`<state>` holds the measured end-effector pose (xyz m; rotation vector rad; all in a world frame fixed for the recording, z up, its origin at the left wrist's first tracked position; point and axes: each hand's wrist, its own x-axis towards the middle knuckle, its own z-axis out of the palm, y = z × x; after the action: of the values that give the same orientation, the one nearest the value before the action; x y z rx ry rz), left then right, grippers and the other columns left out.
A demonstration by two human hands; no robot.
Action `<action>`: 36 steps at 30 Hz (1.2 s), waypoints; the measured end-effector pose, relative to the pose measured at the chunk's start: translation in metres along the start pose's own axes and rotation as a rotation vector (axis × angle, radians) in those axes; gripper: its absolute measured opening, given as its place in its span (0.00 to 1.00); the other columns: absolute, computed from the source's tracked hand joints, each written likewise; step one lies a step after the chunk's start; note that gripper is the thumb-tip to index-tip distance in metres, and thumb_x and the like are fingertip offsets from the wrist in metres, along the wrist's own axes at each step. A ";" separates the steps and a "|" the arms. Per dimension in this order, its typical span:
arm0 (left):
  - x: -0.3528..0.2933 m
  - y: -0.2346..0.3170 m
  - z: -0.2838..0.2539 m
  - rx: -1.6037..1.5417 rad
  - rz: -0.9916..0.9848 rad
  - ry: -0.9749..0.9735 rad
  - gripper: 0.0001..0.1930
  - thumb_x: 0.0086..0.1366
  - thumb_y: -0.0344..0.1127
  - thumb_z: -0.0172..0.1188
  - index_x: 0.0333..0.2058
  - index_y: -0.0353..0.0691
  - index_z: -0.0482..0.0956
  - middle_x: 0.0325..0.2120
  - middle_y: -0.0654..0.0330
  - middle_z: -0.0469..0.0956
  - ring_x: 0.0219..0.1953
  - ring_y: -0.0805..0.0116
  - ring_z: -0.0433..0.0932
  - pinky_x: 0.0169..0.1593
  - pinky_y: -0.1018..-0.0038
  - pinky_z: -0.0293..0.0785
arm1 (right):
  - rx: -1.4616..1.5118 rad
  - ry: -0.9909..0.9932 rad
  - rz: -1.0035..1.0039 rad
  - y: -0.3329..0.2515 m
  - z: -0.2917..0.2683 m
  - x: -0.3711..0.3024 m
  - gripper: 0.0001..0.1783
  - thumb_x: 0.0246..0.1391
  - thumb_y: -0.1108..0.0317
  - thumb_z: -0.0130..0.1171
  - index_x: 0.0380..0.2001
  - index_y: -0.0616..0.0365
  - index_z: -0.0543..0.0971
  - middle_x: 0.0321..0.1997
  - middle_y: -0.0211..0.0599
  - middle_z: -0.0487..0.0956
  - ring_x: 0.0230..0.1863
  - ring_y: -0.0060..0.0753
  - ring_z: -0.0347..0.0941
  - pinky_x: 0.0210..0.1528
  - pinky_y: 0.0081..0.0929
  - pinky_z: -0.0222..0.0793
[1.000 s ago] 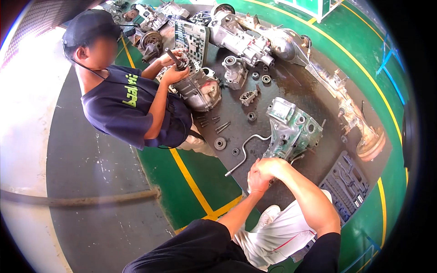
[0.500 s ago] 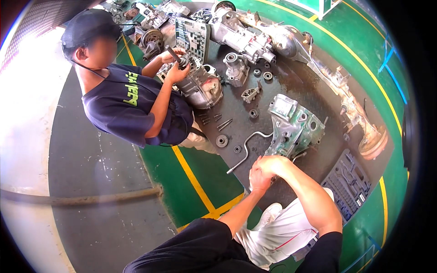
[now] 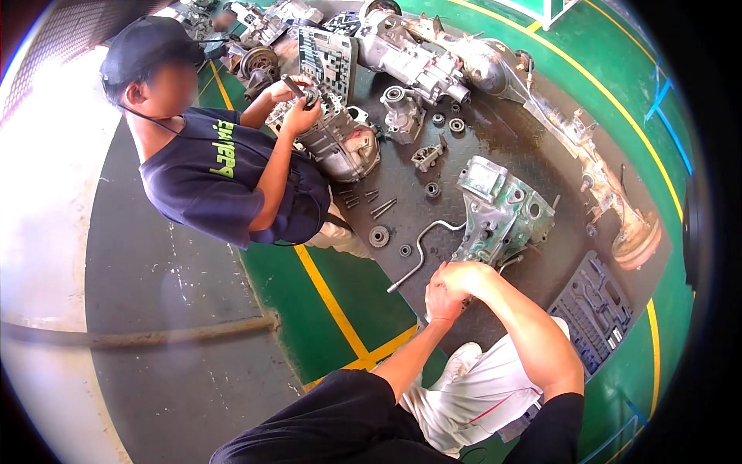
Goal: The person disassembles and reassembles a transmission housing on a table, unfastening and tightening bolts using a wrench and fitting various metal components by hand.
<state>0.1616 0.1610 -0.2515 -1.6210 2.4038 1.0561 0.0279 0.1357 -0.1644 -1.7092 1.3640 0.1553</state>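
My left hand [image 3: 442, 300] and my right hand [image 3: 468, 278] are together at the near end of a greenish metal gearbox housing [image 3: 504, 207]. Both look closed, the right one curved over the left. Whatever lies between their fingers is hidden behind them. Just left of the housing, a bent metal rod [image 3: 421, 251] rests on the dark metal plate [image 3: 495, 139]. Farther left on it are a gear [image 3: 379, 237], a small ring [image 3: 406, 250] and several bolts [image 3: 382, 207].
At left, a co-worker [image 3: 209, 162] holds a gear shaft [image 3: 293, 87] over another gearbox housing [image 3: 340, 151]. A long rusty axle [image 3: 556, 127] runs along the right. Near my right arm lies a tool case [image 3: 591, 309]; another tool case [image 3: 328, 62] stands at the back.
My hands stay together at the housing with hardly any movement. The whole view has shifted very slightly. The co-worker's gear shaft has tilted a little.
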 end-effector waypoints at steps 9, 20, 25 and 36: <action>0.001 -0.001 0.000 -0.018 -0.011 -0.006 0.27 0.62 0.47 0.57 0.59 0.46 0.73 0.64 0.56 0.67 0.65 0.57 0.64 0.61 0.60 0.63 | 0.017 0.028 -0.012 0.007 0.008 0.006 0.27 0.44 0.70 0.57 0.53 0.46 0.79 0.46 0.46 0.82 0.49 0.49 0.79 0.50 0.42 0.74; -0.009 0.019 -0.016 -0.086 -0.091 -0.029 0.26 0.62 0.46 0.57 0.58 0.46 0.73 0.64 0.56 0.66 0.65 0.58 0.63 0.61 0.60 0.62 | 0.018 0.056 -0.054 0.010 0.011 0.007 0.26 0.44 0.70 0.56 0.51 0.47 0.79 0.45 0.46 0.83 0.48 0.49 0.79 0.50 0.42 0.74; -0.006 0.013 -0.014 -0.085 -0.067 -0.002 0.26 0.62 0.46 0.58 0.58 0.46 0.74 0.64 0.56 0.66 0.65 0.58 0.64 0.62 0.61 0.62 | -0.007 0.039 -0.037 0.007 0.009 0.010 0.25 0.44 0.70 0.56 0.50 0.47 0.80 0.45 0.46 0.83 0.48 0.50 0.79 0.49 0.42 0.74; -0.004 0.005 -0.005 -0.100 -0.027 0.044 0.26 0.61 0.46 0.59 0.57 0.45 0.74 0.64 0.57 0.67 0.64 0.57 0.65 0.62 0.60 0.62 | 0.009 -0.010 -0.036 0.008 0.009 0.014 0.25 0.44 0.71 0.56 0.50 0.47 0.80 0.44 0.46 0.83 0.47 0.51 0.79 0.47 0.43 0.74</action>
<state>0.1605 0.1624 -0.2440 -1.7207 2.3846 1.1660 0.0298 0.1324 -0.1821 -1.7223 1.3242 0.1369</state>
